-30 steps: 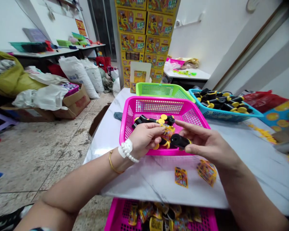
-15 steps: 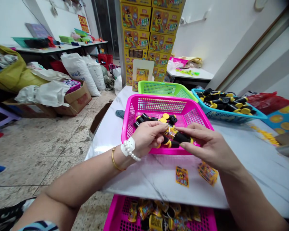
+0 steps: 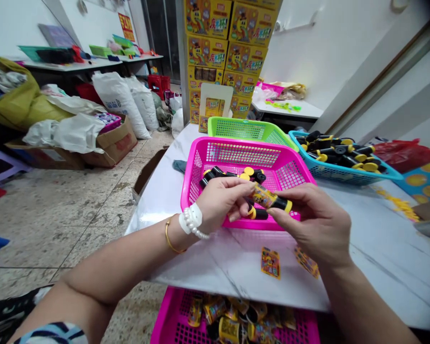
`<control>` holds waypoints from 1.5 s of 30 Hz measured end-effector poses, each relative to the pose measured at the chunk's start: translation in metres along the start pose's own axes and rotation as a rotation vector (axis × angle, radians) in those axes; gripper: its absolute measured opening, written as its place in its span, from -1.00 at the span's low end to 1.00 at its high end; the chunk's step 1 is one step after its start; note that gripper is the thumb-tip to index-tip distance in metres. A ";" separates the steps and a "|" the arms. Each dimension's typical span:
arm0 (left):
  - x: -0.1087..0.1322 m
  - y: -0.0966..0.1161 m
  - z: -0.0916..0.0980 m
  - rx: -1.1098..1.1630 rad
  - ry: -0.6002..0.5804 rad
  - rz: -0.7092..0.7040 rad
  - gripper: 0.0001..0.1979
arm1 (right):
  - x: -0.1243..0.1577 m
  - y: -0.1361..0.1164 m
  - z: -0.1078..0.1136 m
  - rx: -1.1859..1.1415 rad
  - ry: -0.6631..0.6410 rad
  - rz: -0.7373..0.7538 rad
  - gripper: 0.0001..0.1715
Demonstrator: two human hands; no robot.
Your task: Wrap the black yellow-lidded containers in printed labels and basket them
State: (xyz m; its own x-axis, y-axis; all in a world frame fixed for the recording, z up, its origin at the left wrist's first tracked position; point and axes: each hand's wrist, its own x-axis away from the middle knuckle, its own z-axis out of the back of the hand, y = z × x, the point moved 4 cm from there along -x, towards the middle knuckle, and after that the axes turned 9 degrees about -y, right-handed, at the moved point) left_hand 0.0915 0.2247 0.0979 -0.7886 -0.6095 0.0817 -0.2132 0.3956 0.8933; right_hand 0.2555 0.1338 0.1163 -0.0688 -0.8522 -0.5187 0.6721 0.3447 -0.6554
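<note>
My left hand [image 3: 225, 199] and my right hand [image 3: 313, 222] together hold a small black tube with a yellow cap [image 3: 272, 200] over the front of a pink basket [image 3: 215, 153]. A printed yellow sleeve covers the tube's left end, pinched by my left fingers. My right fingers grip the capped right end. More black and yellow tubes [image 3: 232, 174] lie inside the pink basket. Two loose printed sleeves [image 3: 270, 263] lie flat on the white table [image 3: 361, 248] just below my hands.
A green basket [image 3: 251, 130] stands behind the pink one, and a blue basket [image 3: 340, 157] of tubes at the right. A second pink basket [image 3: 236, 320] of sleeved tubes sits below the table edge. Yellow cartons [image 3: 222, 48] are stacked behind; sacks and boxes [image 3: 107, 134] crowd the left floor.
My right hand brought the black tube to the sleeve in my left hand. The sleeve now sits over the tube's left end, and both hands have closed on it.
</note>
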 end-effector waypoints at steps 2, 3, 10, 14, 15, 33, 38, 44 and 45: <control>-0.002 0.002 0.005 0.016 0.058 -0.049 -0.91 | 0.004 0.003 -0.001 0.019 0.032 0.026 -0.67; -0.002 0.004 0.007 0.007 0.099 -0.090 -0.94 | 0.005 0.005 -0.001 0.007 0.044 0.035 -0.65; 0.001 0.007 -0.002 -0.198 -0.116 -0.020 -0.54 | 0.011 0.016 -0.006 -0.269 0.043 0.002 -0.55; 0.000 0.006 -0.001 -0.246 -0.193 0.055 -0.72 | 0.010 0.017 -0.009 -0.277 -0.035 0.004 -0.56; -0.001 0.005 0.000 -0.241 -0.188 0.064 -0.74 | 0.010 0.017 -0.010 -0.289 -0.058 0.003 -0.58; -0.001 0.009 0.003 -0.284 -0.256 0.090 -0.73 | 0.012 0.024 -0.006 -0.316 -0.031 0.053 -0.56; 0.003 0.007 -0.007 -0.324 -0.187 0.070 -0.83 | 0.020 0.024 -0.008 -0.243 -0.002 0.028 -0.56; 0.005 0.004 -0.014 -0.354 -0.141 -0.042 -0.83 | 0.014 0.020 -0.013 -0.491 -0.062 -0.194 -0.71; 0.006 0.003 -0.015 -0.352 -0.145 -0.060 -0.81 | 0.012 0.019 -0.013 -0.533 -0.081 -0.232 -0.75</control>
State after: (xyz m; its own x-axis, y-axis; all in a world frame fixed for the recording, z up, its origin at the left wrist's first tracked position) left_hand 0.0953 0.2119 0.1074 -0.8594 -0.5111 -0.0162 -0.0701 0.0865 0.9938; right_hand 0.2580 0.1353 0.0903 -0.0990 -0.9493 -0.2984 0.1811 0.2777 -0.9434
